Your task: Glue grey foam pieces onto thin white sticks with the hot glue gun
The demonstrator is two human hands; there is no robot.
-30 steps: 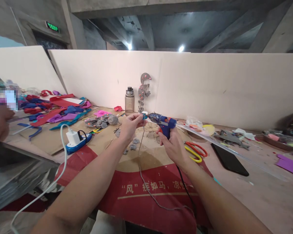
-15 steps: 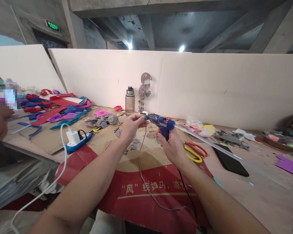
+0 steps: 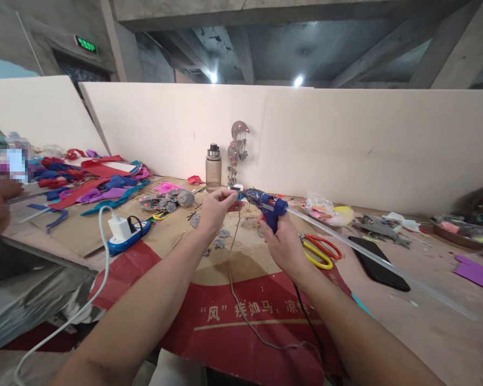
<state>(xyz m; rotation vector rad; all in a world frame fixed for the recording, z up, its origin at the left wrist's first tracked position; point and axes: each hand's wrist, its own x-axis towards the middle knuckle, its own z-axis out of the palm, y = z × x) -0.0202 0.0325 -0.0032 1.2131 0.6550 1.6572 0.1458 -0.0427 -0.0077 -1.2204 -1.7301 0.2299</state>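
Printed in pale characters on the red part of the cardboard sheet [image 3: 261,308] is “风”疾如马,凉快, with the end of the line running under the right forearm and a thin pale rule beneath it; the label on the blue glue gun [image 3: 268,202] is too small to read, as are the lit characters of the green sign [image 3: 86,44] high at left. The right hand [image 3: 284,241] is wrapped around the gun's handle, and the left hand [image 3: 219,209] pinches a small teal piece [image 3: 240,197] between thumb and fingers, right by the nozzle, though whether the two touch I cannot tell. A thin grey cord [image 3: 231,268] drops from beside the left fingertips and trails over the lettered sheet. From the gun's back end a long clear rod [image 3: 346,239] slants out to the right, passing in front of the black phone [image 3: 380,265] and above the red-and-yellow-handled scissors [image 3: 322,252]. Small grey pieces [image 3: 219,243] lie under the hands, a capped bottle [image 3: 213,170] stands beyond them beside a grey ornament with pink dots [image 3: 239,145], and at left a white plug [image 3: 121,227] sits in a blue power strip [image 3: 129,237], near heaped coloured fabric strips [image 3: 92,179]
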